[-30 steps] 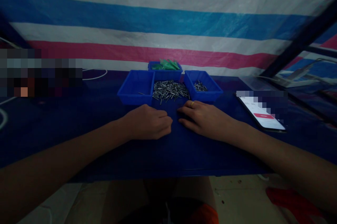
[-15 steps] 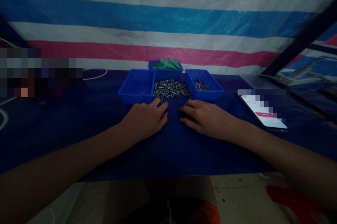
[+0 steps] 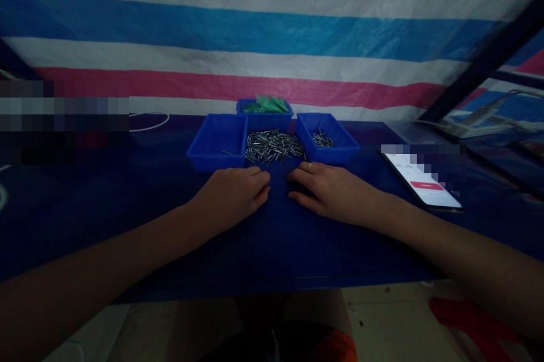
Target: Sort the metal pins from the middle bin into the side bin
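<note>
My left hand (image 3: 233, 192) rests on the blue table with its fingers curled in and the thumb close below them. Whatever may be in its fingertips is hidden. Opposite it, my right hand (image 3: 325, 189) lies on the table, its thumb and fingers apart and nothing visible in them; a ring is on one finger. Just beyond both hands is a loose pile of slim metal pins (image 3: 274, 145). Left of the pile stands a blue bin (image 3: 216, 163) with a single pin visible inside. A second blue bin (image 3: 335, 155), on the right, holds a small heap of pins.
Behind the pile, a third blue bin (image 3: 266, 121) contains green plastic packets (image 3: 272, 103). A lit phone (image 3: 425, 183) lies to the right. White cable (image 3: 155, 124) loops at the back left. A striped sheet (image 3: 272, 33) hangs behind the table (image 3: 272, 254).
The fingers of my left hand have drawn in and closed together, slightly back from the pile. My right hand stays almost in place. The view has shifted a little.
</note>
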